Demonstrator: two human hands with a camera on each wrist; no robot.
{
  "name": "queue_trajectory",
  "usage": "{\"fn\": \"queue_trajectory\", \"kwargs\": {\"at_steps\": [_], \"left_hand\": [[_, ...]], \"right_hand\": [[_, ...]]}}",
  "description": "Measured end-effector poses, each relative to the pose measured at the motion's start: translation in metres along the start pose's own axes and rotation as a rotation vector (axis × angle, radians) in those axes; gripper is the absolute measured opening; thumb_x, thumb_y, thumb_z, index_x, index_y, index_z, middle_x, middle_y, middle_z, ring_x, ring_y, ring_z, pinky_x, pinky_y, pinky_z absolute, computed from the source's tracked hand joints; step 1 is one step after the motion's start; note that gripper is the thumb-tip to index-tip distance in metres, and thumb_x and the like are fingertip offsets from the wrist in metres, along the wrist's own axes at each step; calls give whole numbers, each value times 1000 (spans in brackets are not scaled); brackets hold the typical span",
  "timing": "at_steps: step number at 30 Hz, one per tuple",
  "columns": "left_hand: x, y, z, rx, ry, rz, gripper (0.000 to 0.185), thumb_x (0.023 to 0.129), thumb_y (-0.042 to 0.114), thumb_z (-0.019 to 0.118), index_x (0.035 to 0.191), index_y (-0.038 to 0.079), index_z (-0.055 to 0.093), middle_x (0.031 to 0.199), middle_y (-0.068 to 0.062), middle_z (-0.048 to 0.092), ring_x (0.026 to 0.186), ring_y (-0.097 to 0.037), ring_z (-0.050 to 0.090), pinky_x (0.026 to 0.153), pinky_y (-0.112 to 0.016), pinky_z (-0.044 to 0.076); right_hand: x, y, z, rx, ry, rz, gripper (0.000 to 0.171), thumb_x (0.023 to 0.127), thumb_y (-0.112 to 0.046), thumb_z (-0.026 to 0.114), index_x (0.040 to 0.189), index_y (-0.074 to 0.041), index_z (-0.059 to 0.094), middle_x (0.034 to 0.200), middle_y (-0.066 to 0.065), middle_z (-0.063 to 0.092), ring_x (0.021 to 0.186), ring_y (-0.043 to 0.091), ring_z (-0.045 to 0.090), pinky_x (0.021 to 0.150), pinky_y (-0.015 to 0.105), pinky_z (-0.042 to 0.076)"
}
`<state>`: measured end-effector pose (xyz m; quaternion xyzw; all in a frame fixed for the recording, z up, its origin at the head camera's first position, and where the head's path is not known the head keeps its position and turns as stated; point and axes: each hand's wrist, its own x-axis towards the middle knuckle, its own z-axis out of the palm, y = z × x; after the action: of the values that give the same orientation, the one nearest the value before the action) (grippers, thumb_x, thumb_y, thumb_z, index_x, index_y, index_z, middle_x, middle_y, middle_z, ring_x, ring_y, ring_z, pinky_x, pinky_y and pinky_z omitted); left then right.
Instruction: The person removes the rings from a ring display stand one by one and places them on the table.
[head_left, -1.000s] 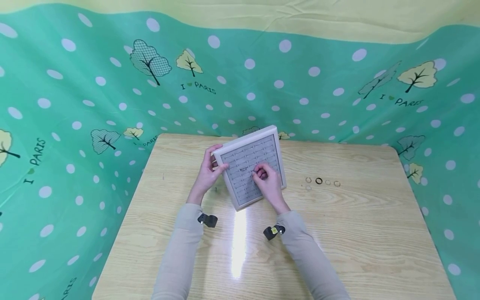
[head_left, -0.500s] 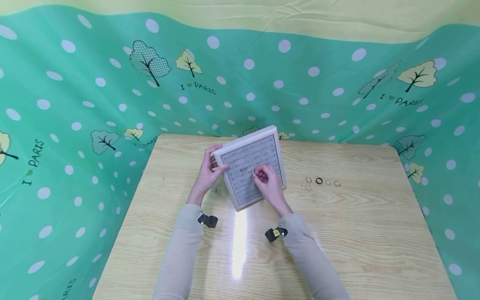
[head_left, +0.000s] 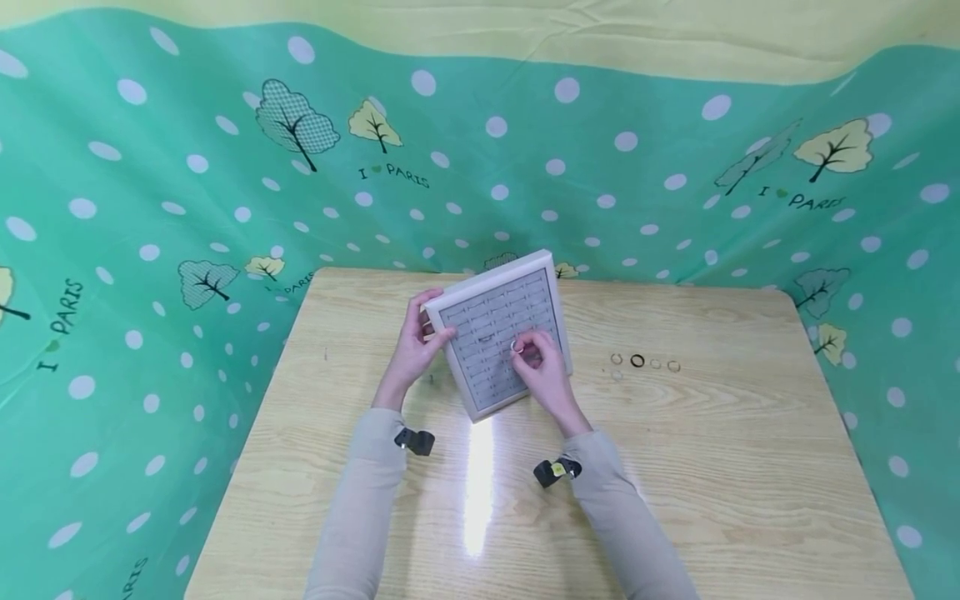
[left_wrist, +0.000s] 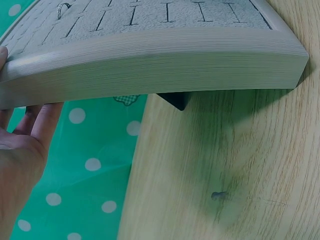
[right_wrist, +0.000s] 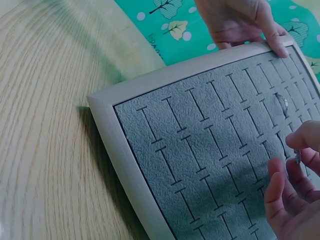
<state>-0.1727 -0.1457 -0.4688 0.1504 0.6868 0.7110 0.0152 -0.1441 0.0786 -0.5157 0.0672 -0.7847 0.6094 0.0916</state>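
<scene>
A grey velvet ring tray point(head_left: 487, 321) with a pale frame stands tilted on the wooden table point(head_left: 712, 467). My left hand point(head_left: 435, 321) grips its left edge, thumb on the front and fingers behind; the left wrist view shows the frame's thick edge point(left_wrist: 150, 60) above my palm point(left_wrist: 20, 150). My right hand point(head_left: 522, 350) hovers over the tray's middle and pinches a small silver ring point(head_left: 516, 346) between thumb and fingertips, close to the slots point(right_wrist: 297, 156). One ring point(right_wrist: 283, 104) sits in a slot nearby.
Several loose rings point(head_left: 637, 362) lie in a short row on the table to the right of the tray. A dark prop point(left_wrist: 175, 100) shows under the tray. Green dotted cloth point(head_left: 150, 250) surrounds the table on three sides.
My right hand has shifted slightly right over the tray, and the ring between its fingertips now shows more clearly. The left hand and tray have stayed put.
</scene>
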Motion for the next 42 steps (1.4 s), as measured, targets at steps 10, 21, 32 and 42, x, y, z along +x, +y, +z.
{"fn": "queue_trajectory", "kwargs": {"at_steps": [10,21,32,42], "left_hand": [[-2,0,-2,27,7,-1,58,89,-12,58,139,1,29,118,-30,54,91,-22,61,76,-36,58],[2,-27,-7,0,21,10,61,89,-9,60,140,8,32,119,-27,55,92,-25,62,76,-37,58],[4,-26,-6,-3,24,26,61,89,-8,61,140,7,33,119,-29,55,91,-23,64,76,-37,59],[1,-9,-1,-8,7,2,60,89,-14,58,139,1,29,119,-32,54,92,-23,63,77,-36,58]], "right_hand": [[-8,-33,-14,-5,-17,45,9,83,12,63,89,12,57,97,23,54,83,33,58,65,23,50],[-16,-20,-30,-17,-7,115,10,83,11,63,92,11,58,99,24,56,83,31,57,66,23,48],[-19,44,-51,-51,48,163,10,85,5,65,94,3,60,104,16,56,86,27,60,69,21,52],[-25,60,-71,-115,40,188,12,85,5,65,95,3,60,108,18,58,87,28,61,69,20,52]]}}
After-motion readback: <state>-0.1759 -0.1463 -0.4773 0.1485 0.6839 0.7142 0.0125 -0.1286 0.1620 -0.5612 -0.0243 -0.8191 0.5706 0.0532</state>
